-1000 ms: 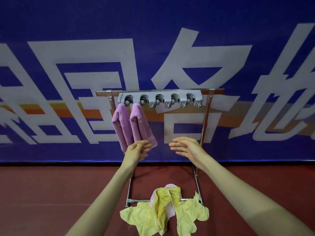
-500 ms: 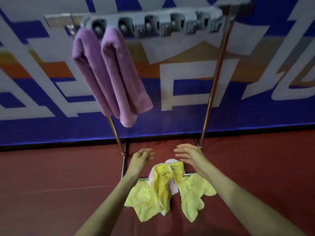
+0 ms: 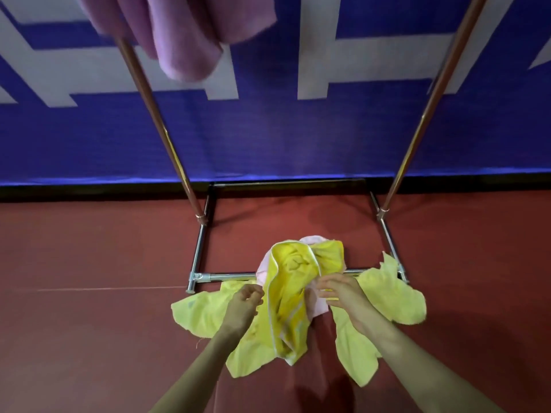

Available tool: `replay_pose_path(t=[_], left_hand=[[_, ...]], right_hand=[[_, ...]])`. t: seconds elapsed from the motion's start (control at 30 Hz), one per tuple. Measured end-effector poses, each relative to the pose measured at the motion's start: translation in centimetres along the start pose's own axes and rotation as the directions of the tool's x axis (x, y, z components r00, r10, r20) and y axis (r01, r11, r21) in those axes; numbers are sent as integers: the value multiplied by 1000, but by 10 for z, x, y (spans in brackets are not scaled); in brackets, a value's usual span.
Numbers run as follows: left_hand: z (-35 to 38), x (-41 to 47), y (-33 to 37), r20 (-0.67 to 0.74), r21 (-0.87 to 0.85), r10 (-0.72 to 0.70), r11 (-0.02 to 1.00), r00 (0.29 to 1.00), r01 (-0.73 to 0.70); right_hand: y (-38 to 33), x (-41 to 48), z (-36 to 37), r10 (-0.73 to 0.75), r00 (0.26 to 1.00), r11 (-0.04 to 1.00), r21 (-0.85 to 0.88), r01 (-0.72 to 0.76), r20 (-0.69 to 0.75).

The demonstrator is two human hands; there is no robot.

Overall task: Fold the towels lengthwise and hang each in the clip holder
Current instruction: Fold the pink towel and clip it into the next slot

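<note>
A heap of towels lies on the red floor at the foot of the rack: a bright yellow towel (image 3: 293, 263) on top, a pink towel (image 3: 317, 305) under it, and pale yellow towels (image 3: 202, 311) spread at both sides. My left hand (image 3: 244, 301) hovers over the left pale yellow towel, fingers loosely curled and holding nothing. My right hand (image 3: 338, 290) is on the heap, thumb and fingers closing on a fold of the pink towel beside the bright yellow one. Two purple towels (image 3: 185, 40) hang at the top edge. The clip holder is out of view.
The rack's two slanted metal poles (image 3: 158, 114) rise on either side of the heap, and its chrome base bar (image 3: 226, 276) runs under the towels. A blue banner wall (image 3: 283, 138) with white lettering stands right behind the rack. Red floor stretches left and right.
My view has tilted down and closer. Both hands dropped from the hanging purple towels to the heap on the floor, and the right hand has reached the pink towel.
</note>
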State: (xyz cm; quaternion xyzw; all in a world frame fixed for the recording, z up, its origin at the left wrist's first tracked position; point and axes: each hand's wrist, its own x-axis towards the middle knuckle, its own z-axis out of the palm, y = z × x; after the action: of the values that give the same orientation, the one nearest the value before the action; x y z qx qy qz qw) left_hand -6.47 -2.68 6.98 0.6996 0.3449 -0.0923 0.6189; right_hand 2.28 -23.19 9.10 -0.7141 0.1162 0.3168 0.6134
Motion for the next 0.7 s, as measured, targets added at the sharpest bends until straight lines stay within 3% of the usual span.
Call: replay_pose_path(t=[0.23, 0.37, 0.6, 0.7], left_hand=[[28, 48, -89, 106, 181, -80, 982, 991, 60], [41, 58, -105, 40, 294, -20, 956, 999, 8], [46, 44, -100, 35, -79, -55, 995, 998, 58], [43, 41, -99, 105, -89, -9, 996, 994, 18]], right_hand=[[86, 47, 28, 73, 996, 997, -38, -72, 43], [110, 55, 32, 104, 993, 993, -57, -101, 59], [123, 55, 37, 88, 995, 996, -2, -88, 45], [126, 62, 45, 69, 998, 997, 44, -68, -7]])
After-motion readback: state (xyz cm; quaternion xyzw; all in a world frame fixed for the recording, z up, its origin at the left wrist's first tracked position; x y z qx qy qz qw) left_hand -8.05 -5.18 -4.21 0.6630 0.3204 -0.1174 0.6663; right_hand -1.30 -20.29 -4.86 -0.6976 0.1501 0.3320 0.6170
